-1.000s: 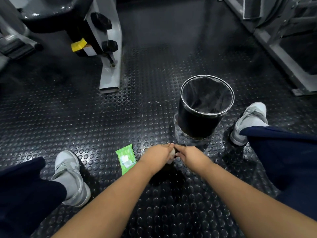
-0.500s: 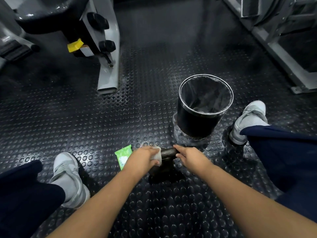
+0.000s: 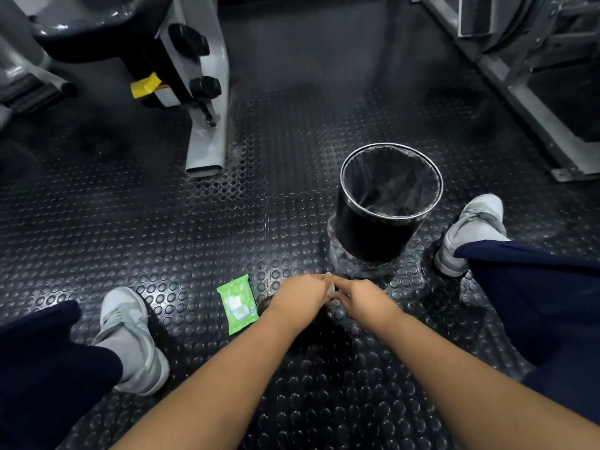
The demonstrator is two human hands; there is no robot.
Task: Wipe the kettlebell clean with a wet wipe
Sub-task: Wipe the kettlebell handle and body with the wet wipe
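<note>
The kettlebell [image 3: 265,305] sits on the floor [image 3: 194,254] under my arms. My left grip [image 3: 298,297] pinches the wet wipe [image 3: 330,291] to rub it; my right grip [image 3: 363,300] curls round its handle so it cannot roll

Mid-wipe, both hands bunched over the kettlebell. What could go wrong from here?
1. The wet wipe shows only as a small wad where the left hand and right hand meet. It may slip out, or miss parts of the kettlebell, which is mostly hidden beneath them.
2. The bin stands just beyond the knuckles; a forward stroke might knock it.
3. The green wipe pack lies beside the left hand and could get brushed away.
</note>
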